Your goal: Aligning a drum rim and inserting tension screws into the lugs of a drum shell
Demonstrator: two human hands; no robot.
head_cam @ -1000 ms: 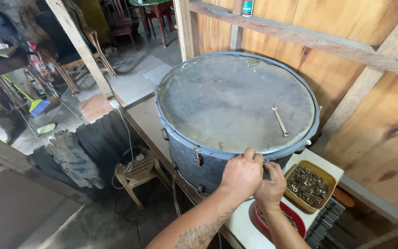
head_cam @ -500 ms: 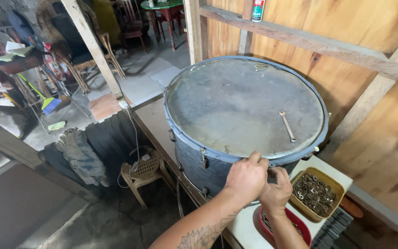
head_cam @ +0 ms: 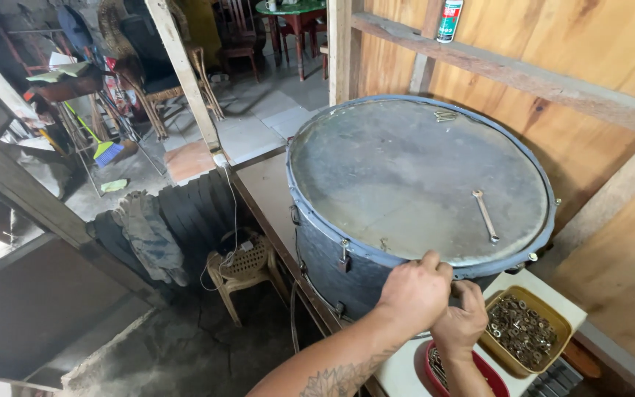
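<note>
The left hand (head_cam: pixel 414 292) covers the near rim of the drum (head_cam: pixel 413 184), so whatever its fingers pinch there is hidden. The right hand (head_cam: pixel 463 323) sits partly behind it, and its grip cannot be made out. The red bowl (head_cam: pixel 490 371) is cut off by the bottom edge, its contents too small to tell. The pieces in the yellow tray (head_cam: pixel 527 334) are too small to tell apart. The spray can (head_cam: pixel 449 20) on the wall beam is cropped at the top.
</note>
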